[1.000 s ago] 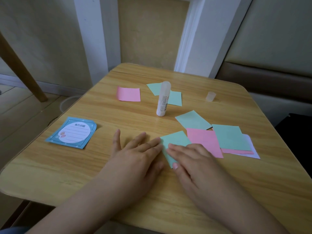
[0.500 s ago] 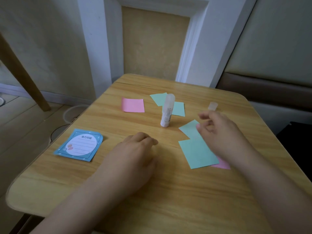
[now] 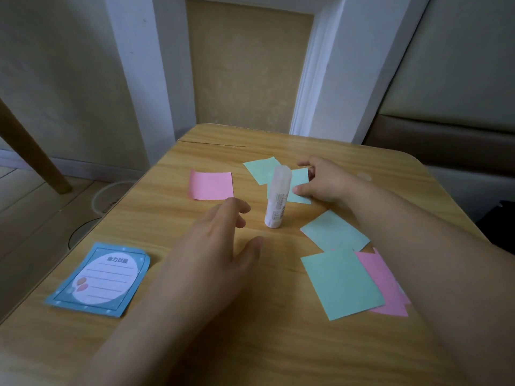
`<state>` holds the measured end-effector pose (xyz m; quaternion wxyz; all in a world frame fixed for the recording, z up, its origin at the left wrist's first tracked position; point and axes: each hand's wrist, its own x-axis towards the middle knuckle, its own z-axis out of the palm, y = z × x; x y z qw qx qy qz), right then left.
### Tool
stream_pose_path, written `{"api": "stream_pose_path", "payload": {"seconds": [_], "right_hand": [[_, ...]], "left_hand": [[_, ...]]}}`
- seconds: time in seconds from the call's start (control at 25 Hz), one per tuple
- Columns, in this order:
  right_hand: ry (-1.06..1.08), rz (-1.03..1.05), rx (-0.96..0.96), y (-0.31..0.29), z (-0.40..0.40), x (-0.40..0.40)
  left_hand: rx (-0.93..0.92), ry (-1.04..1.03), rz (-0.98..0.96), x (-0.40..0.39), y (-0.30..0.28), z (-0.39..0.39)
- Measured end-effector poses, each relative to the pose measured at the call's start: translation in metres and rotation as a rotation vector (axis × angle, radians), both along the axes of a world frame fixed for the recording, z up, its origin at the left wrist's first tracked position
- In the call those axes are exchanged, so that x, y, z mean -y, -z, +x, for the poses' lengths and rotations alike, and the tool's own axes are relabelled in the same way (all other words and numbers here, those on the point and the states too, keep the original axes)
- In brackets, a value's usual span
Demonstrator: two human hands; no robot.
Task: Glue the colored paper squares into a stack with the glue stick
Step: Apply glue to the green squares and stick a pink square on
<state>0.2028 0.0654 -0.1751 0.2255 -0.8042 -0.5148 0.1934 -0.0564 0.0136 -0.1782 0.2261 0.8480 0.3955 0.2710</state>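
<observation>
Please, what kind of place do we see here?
Probably a room at home, at a small wooden table used for paper craft: coloured squares and a glue stick lie on it, with a padded seat behind.

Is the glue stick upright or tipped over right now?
Upright. The glue stick stands on its base on the table, leaning only slightly, and neither hand touches it.

Bare forearms, no sleeves

surface: wooden table
landmark: glue stick, upright, mid-table
left of it: pink square
behind it: two green squares
right-near: green squares over pink sheets
far left-near: blue notepad
far right: cap
</observation>
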Motion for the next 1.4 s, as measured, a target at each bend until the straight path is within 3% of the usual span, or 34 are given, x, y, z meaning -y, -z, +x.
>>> {"api": "stream_pose_path", "payload": {"seconds": [0.12,0.28,0.4,0.52,0.68,0.88,0.96,1.08,1.16,1.28,1.4], "right_hand": [[0.052,0.178,-0.172,-0.001,0.000,0.010],[0.211,0.328,-0.221,-0.013,-0.001,0.037],[0.295,0.483,-0.035,-0.030,-0.012,0.078],[0.095,0.572,0.116,-0.037,-0.051,0.134],[-0.328,0.447,0.352,-0.008,-0.110,0.176],[-0.454,0.211,0.357,0.006,-0.133,0.180],[-0.394,0.124,0.229,-0.005,-0.129,0.179],[-0.044,0.340,0.050,-0.015,-0.110,0.153],[0.110,0.328,-0.048,-0.015,-0.098,0.122],[0.045,0.142,-0.133,-0.011,-0.090,0.083],[-0.040,0.154,-0.132,-0.007,-0.091,0.069]], "left_hand": [[0.009,-0.015,0.018,0.001,0.000,0.000],[0.027,-0.043,0.009,0.002,0.001,-0.003],[0.037,-0.048,0.034,0.007,0.000,-0.007],[0.056,-0.061,0.046,0.014,-0.003,-0.016],[0.044,-0.066,0.062,0.029,-0.008,-0.028],[-0.079,0.054,0.055,0.038,0.002,-0.043],[-0.119,0.172,0.118,0.039,0.008,-0.052],[-0.177,0.281,0.258,0.051,0.016,-0.049],[-0.189,0.279,0.319,0.056,0.022,-0.043],[-0.201,0.264,0.380,0.051,0.029,-0.039],[-0.206,0.273,0.437,0.047,0.035,-0.041]]}}
